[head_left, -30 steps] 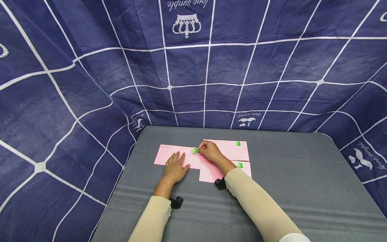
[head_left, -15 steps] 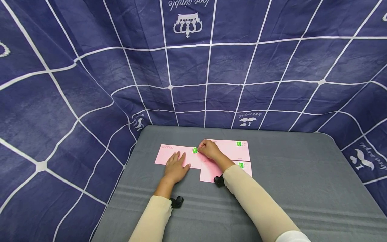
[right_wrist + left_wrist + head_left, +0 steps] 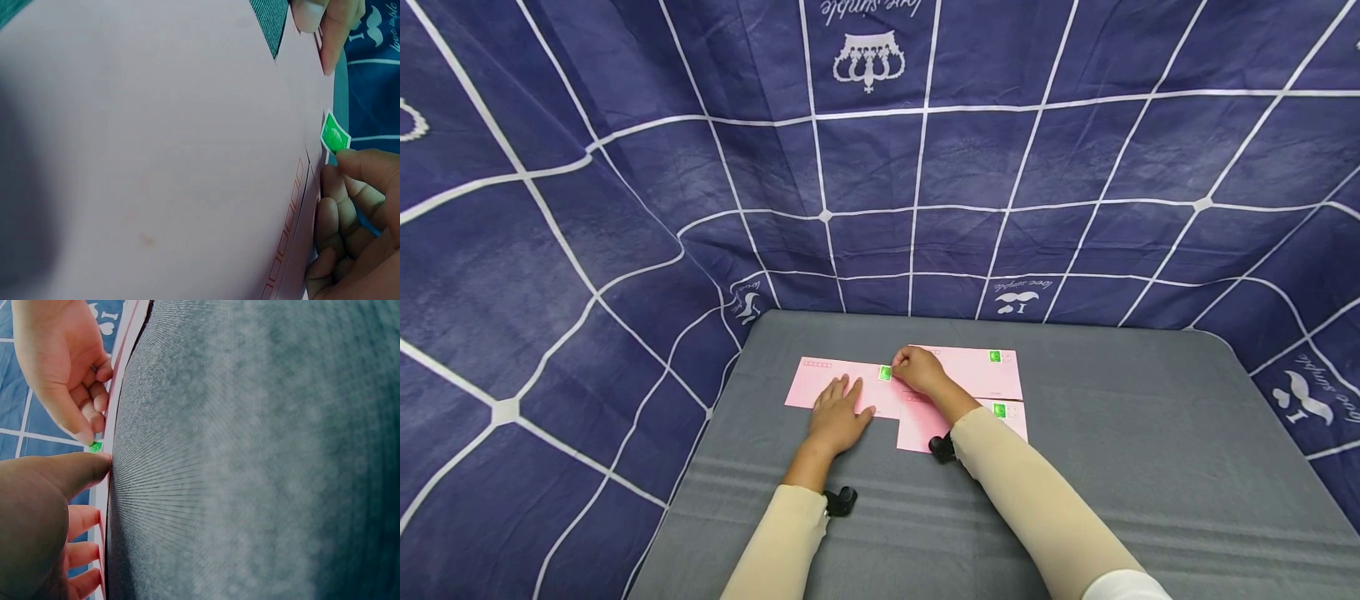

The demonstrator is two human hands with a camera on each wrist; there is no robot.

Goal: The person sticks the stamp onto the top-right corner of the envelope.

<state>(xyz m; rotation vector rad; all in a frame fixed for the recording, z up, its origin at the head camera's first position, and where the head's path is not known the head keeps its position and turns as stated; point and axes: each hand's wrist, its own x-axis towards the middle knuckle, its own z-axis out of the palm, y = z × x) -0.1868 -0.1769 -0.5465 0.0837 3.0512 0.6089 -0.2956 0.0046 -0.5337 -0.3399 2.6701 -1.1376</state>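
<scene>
A pink envelope (image 3: 805, 390) with a row of small printed boxes lies at the left of the group. My left hand (image 3: 835, 419) rests on it with fingers spread, and in the left wrist view its thumb (image 3: 87, 470) lies along the edge. At that envelope's upper right corner, my right hand (image 3: 919, 372) pinches a green stamp (image 3: 885, 373) with a white border between thumb and forefinger. The stamp (image 3: 336, 133) stands tilted in the right wrist view, close over the paper. The other right fingers (image 3: 334, 206) are curled below it.
Two more pink envelopes, an upper one (image 3: 973, 375) and a lower one (image 3: 917, 429), lie to the right under my right arm. Each bears a green stamp at its upper right. The grey table (image 3: 1135, 433) meets a blue checked curtain (image 3: 880, 192) at the back.
Both hands stay almost in place, the right still pinching the stamp at the envelope's corner. The head view has drifted slightly, so the envelopes appear a little further right.
</scene>
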